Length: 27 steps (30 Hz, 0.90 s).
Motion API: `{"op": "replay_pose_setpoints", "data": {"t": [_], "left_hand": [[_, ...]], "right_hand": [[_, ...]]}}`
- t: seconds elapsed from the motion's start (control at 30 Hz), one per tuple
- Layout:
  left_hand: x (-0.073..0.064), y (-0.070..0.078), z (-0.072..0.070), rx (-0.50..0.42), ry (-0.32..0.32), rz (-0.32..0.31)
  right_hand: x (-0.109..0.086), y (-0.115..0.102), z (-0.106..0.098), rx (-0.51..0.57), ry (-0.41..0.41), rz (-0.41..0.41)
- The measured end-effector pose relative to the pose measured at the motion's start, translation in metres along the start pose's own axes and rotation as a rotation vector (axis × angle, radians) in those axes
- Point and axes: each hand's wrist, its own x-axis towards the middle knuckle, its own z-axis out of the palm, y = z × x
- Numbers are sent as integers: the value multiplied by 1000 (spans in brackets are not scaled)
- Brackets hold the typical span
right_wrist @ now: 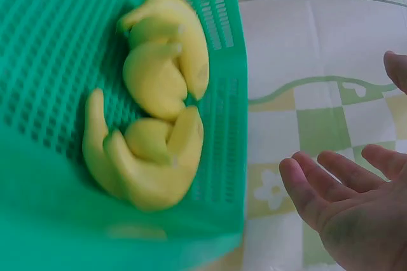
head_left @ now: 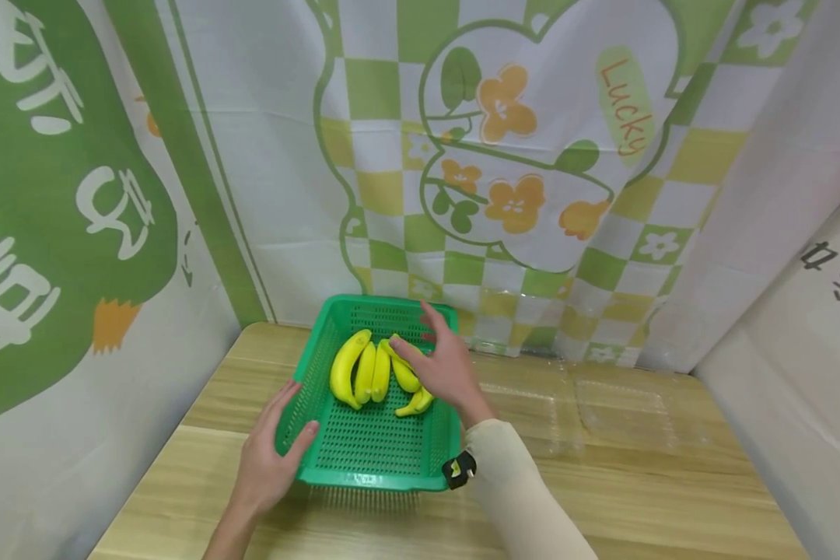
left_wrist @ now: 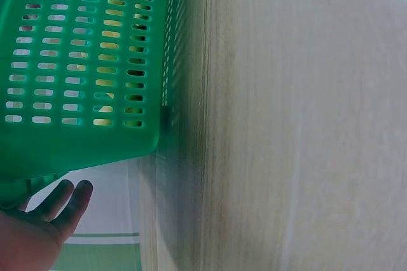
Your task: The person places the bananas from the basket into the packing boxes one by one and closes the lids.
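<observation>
A green plastic basket point(head_left: 371, 455) with slotted walls stands on the table and holds several yellow bananas point(head_left: 348, 365), bunched toward its far end. In the right wrist view the bananas point(right_wrist: 156, 175) lie in curved clusters inside the basket. At the basket's left rim is my left hand point(head_left: 269, 459), fingers extended along the outside and thumb over the rim. The left wrist view has its fingers below the rim, beside the wall point(left_wrist: 82, 144). My right hand point(head_left: 448, 369) hovers over the basket's right side with fingers spread, holding nothing. It partly hides the right-hand bananas in the head view.
Clear plastic trays point(head_left: 623, 404) lie on the wooden table point(head_left: 644, 490) right of the basket. A patterned cloth point(head_left: 406, 163) hangs right behind the table, and more printed cloth point(head_left: 77, 272) hangs at the left. A black device point(head_left: 459, 469) sits at the right wrist.
</observation>
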Motion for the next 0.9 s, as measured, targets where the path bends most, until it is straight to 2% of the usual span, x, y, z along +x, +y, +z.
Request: {"op": "replay_pose_setpoints", "data": {"t": [0.37, 0.5, 0.7, 0.9], "left_hand": [[-1, 1, 0, 15, 3, 4], [-1, 1, 2, 13, 9, 19], [-1, 0, 5, 20, 21, 36], [-2, -3, 4, 28, 33, 35]], "right_hand": [[18, -7, 31, 128, -6, 74], [23, 0, 39, 135, 6, 102], [28, 13, 44, 90, 65, 178], [30, 19, 46, 82, 60, 260]]}}
